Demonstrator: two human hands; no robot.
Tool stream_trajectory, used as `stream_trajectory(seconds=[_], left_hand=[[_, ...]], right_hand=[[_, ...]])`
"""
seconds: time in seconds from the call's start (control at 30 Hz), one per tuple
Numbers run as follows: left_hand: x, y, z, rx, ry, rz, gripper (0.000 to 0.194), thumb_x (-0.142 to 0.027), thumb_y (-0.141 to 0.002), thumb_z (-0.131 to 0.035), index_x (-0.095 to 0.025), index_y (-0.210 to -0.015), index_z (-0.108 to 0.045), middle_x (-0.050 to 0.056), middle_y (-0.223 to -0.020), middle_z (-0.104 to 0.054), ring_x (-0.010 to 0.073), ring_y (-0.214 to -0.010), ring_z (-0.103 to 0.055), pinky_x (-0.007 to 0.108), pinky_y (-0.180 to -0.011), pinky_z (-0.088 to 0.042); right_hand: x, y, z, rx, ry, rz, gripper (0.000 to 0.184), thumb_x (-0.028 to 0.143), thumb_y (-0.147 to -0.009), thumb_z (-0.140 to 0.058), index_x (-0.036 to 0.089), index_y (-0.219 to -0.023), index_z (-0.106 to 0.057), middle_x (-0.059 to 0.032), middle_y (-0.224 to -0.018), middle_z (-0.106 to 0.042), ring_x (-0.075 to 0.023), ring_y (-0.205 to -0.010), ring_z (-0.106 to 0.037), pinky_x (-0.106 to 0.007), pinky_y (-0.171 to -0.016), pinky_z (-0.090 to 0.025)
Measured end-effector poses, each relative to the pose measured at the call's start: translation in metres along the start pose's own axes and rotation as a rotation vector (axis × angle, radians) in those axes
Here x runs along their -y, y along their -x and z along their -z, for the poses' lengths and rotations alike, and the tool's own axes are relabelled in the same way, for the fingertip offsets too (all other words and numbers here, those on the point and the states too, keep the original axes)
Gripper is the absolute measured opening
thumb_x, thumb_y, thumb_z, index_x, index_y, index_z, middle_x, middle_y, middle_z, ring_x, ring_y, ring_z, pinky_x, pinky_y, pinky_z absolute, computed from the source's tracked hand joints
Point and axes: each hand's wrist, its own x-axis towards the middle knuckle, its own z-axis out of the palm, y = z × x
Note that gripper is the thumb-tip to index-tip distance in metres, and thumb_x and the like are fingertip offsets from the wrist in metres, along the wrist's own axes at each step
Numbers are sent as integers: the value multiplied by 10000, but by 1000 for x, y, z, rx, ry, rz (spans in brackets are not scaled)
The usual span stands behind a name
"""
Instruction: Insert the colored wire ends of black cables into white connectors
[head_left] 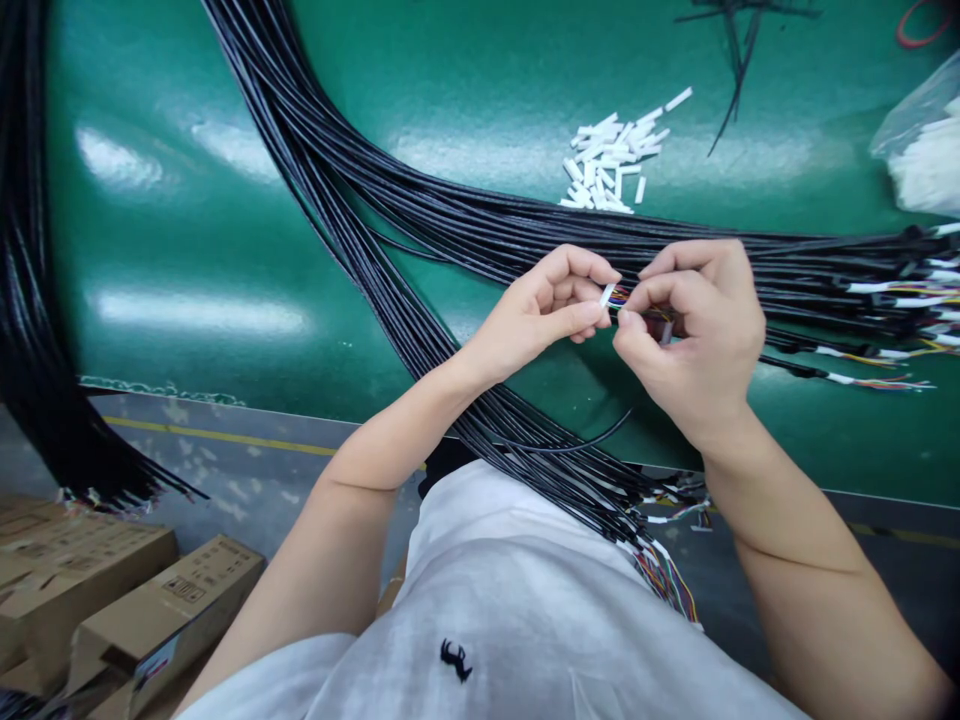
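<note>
My left hand [546, 308] is closed in a pinch on a small white connector [607, 295] at the end of a cable. Thin coloured wires [619, 297] run from it towards my right hand [703, 335]. The fingertips of my right hand are closed on these wires, just right of the connector. Under its curled fingers shows a small whitish piece [666, 332], partly hidden. Both hands are above the front part of the green table, at the near edge of a thick bundle of black cables [480, 222].
Short white tubes [611, 160] lie in a pile behind the bundle. Another cable bundle [420, 330] crosses under my left forearm and hangs over the table edge. Black ties [739, 60] and a plastic bag [926, 150] are at the back right. Cardboard boxes [169, 610] stand lower left.
</note>
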Motion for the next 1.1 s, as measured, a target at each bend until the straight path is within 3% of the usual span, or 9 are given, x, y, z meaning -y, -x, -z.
stream_trajectory(seconds=[0.27, 0.57, 0.87, 0.97, 1.1], left_hand=[[1, 0, 2, 56, 3, -27, 475, -519, -803, -865, -222, -1069, -608, -30, -845, -705, 94, -779, -698, 238, -697, -556], [-2, 1, 6, 71, -35, -5, 409, -520, -864, -806, -211, -1050, -612, -19, -816, -691, 107, -784, -706, 252, -699, -557], [3, 0, 10, 99, -33, 9, 518, -598, -789, -861, -211, -1004, -591, -25, -815, -725, 97, -730, -703, 239, -668, -550], [6, -1, 12, 168, 76, 0, 457, -486, -792, -896, -224, -1022, -600, -32, -841, -751, 87, -748, -705, 221, -676, -566], [15, -7, 16, 300, 271, -135, 334, -127, -823, -861, -237, -1060, -653, -62, -864, -779, 27, -763, -713, 127, -664, -563]], right_hand=[[2, 0, -1, -13, -20, 64, 167, 106, -828, -667, 265, -815, -619, -47, -979, -662, -173, -717, -610, -327, -525, -482], [2, 1, -1, 8, 1, 56, 130, 144, -837, -668, 271, -823, -643, -39, -999, -680, -164, -696, -602, -330, -518, -481], [3, 2, 0, 44, -23, 75, 135, 130, -835, -661, 262, -814, -644, -34, -980, -676, -137, -619, -532, -332, -504, -466], [6, 2, 0, 39, -22, 79, 156, 121, -835, -658, 275, -818, -638, -34, -973, -669, -143, -634, -543, -338, -506, -465], [9, 1, 0, 9, -55, 98, 197, 64, -821, -651, 260, -815, -629, -55, -960, -661, -127, -625, -505, -344, -521, -451]])
